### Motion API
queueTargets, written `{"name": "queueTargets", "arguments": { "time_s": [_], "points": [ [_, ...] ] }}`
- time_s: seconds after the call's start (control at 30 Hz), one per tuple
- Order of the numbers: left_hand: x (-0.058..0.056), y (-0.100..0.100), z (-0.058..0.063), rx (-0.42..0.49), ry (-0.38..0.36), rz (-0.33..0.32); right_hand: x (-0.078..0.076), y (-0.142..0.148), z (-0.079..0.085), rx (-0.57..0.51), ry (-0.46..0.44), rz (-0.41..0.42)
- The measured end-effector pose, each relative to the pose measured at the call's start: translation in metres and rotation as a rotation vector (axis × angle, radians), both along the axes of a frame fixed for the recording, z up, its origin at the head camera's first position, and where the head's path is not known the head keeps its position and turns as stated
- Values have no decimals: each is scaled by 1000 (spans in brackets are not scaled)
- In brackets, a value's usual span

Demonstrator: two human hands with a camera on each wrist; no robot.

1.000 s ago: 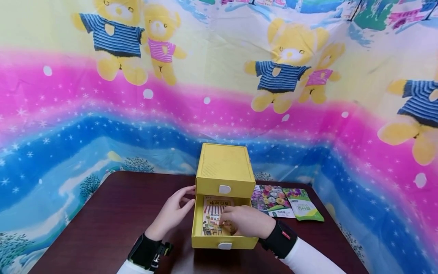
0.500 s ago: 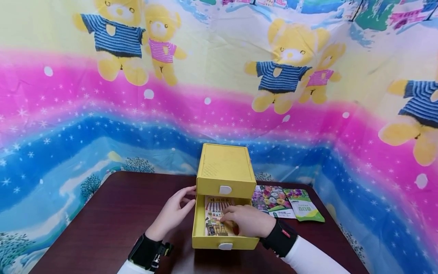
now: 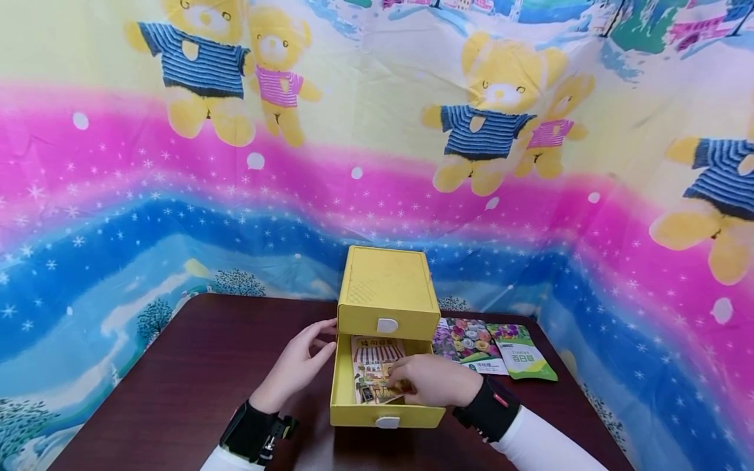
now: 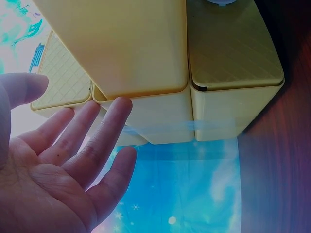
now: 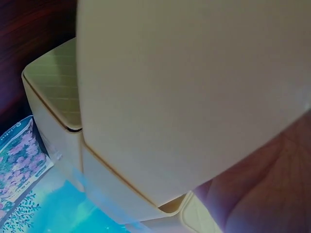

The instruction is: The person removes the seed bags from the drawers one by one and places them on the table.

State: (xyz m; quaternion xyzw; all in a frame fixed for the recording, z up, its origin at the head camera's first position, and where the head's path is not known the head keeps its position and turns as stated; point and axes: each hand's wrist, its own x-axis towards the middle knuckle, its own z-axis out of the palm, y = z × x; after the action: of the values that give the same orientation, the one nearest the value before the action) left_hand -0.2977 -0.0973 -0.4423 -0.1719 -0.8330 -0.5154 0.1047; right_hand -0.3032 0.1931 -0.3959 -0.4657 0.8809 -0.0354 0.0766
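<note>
Here's the packet (image 3: 368, 373), lying in the pulled-out drawer (image 3: 353, 417), picture side up, a striped awning showing below the writing at its far end! The right hand (image 3: 438, 381) is right in there, fingers bent over the packet's near right part; whether they pinch it or only touch it, I cannot tell, since the hand hides the spot and the right wrist view has the drawer wall in the way. The left hand (image 3: 299, 363) is at the left side of the cabinet (image 3: 389, 278), palm bare, fingers apart and holding nothing; contact with the cabinet is hard to call. The drawer sticks out in the middle, a closed one above and another below. Out to the right, flower packets (image 3: 474, 340) lie on the bench (image 3: 206, 353), a green-edged packet (image 3: 523, 356) at the end of the row. Black wristbands (image 3: 491, 411), white sleeves (image 3: 544, 441), and behind it all a bright bear-print backdrop (image 3: 353, 131)!
</note>
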Motion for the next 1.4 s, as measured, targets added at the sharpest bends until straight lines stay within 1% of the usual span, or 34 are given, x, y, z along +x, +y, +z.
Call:
{"name": "queueTargets", "arguments": {
  "time_s": [0.13, 0.27, 0.43, 0.53, 0.73, 0.87, 0.97, 1.03, 1.23, 1.3, 1.4],
  "points": [
    [0, 0, 0, 0, 1, 1, 0, 2, 0, -32, -10, -16],
    [0, 1, 0, 0, 7, 4, 2, 3, 2, -79, 40, -14],
    [0, 1, 1, 3, 13, 2, 5, 5, 6, -152, 176, -6],
    [0, 1, 1, 4, 11, -1, 8, 8, 10, -212, 279, 7],
    [0, 1, 0, 9, 22, -7, 12, 17, 19, -347, 509, 60],
    [0, 1, 1, 10, 18, -11, 13, 23, 25, -441, 603, 64],
    [0, 0, 1, 10, 14, -8, 15, 29, 30, -495, 655, 27],
    [0, 0, 1, 11, 14, -7, 17, 33, 36, -526, 670, -3],
    [0, -1, 1, 10, 7, -10, 25, 51, 54, -605, 666, -86],
    [0, -1, 1, 8, 3, -11, 30, 59, 59, -622, 678, -128],
    [0, -2, 1, 9, 0, -19, 38, 72, 64, -677, 698, -177]
  ]
}}
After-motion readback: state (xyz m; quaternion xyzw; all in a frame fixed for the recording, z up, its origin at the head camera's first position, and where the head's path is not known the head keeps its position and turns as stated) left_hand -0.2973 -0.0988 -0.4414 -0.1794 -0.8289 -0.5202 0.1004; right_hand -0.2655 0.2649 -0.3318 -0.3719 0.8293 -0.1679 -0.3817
